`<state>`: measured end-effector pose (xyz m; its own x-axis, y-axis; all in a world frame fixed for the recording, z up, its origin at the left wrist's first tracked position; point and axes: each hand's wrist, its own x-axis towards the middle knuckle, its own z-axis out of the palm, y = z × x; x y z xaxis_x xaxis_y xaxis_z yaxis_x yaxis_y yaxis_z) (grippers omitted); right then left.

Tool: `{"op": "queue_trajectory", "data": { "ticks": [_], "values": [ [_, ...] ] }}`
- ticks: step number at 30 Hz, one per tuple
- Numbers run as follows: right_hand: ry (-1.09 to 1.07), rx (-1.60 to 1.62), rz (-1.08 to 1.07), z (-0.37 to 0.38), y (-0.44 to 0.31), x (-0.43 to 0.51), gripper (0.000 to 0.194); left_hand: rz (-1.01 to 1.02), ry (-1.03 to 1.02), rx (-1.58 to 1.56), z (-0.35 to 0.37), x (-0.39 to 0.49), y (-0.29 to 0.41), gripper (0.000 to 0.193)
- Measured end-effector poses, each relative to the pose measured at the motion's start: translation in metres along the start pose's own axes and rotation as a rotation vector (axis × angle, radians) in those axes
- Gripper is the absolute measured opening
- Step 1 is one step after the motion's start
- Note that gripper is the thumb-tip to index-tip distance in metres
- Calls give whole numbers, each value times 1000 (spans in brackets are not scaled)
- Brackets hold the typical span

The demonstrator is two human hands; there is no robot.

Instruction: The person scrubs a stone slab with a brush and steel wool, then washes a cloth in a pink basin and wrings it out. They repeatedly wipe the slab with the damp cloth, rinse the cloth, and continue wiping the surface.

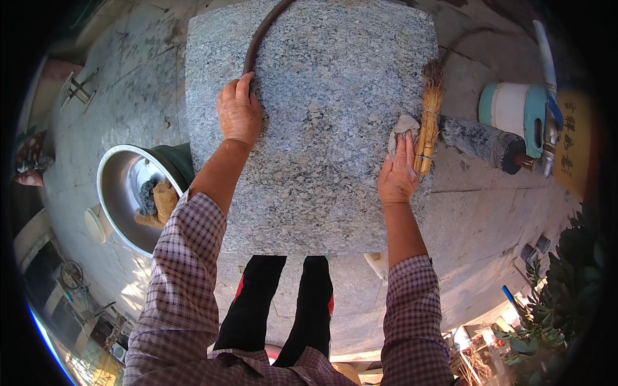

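My left hand (240, 112) rests at the left side of a speckled granite slab (309, 193), its fingers closed round the end of a dark brown hose (260, 36) that curves off past the far edge. On the slab's right side my right hand (399, 171) lies palm down, its fingertips on a crumpled pale cloth (403, 130). Just right of that hand a straw brush (429, 111) with bound handle lies along the slab's edge, bristles pointing away from me.
A steel basin (120, 178) holding brown and dark grey scrubbing pieces stands at the left. To the right are a dark, rough cylinder (483, 142), a white and teal container (512, 108) and a metal tap with pipe (549, 149). Leafy plants (555, 309) stand at the lower right.
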<state>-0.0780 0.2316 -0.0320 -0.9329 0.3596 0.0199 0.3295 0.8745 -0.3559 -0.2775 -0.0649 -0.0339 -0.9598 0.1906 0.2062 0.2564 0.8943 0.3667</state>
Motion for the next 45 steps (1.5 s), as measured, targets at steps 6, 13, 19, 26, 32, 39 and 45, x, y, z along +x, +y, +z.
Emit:
{"op": "queue_trajectory", "data": {
  "ticks": [6, 13, 19, 26, 32, 39, 45],
  "values": [
    [48, 40, -21, 0, -4, 3, 48, 63, 22, 73, -4, -5, -28, 56],
    [140, -34, 378, 28, -66, 12, 52, 35, -37, 52, -10, -1, -24, 56],
    [36, -33, 127, 58, -142, 57, 57, 30, -68, 32, -12, 1, -24, 55],
    [-122, -43, -427, 80, -185, 213, 50, 44, -55, 13, -12, 1, -25, 56],
    [-8, -215, -85, 56, -93, 302, 50, 35, -75, 15, -14, 3, -25, 59],
    [-92, -413, 135, 45, -91, 319, 58, 17, -108, 2, -14, 1, -28, 61],
    [-130, -30, -244, 88, -185, 274, 52, 29, -66, 7, -11, 1, -26, 61]
  ]
}}
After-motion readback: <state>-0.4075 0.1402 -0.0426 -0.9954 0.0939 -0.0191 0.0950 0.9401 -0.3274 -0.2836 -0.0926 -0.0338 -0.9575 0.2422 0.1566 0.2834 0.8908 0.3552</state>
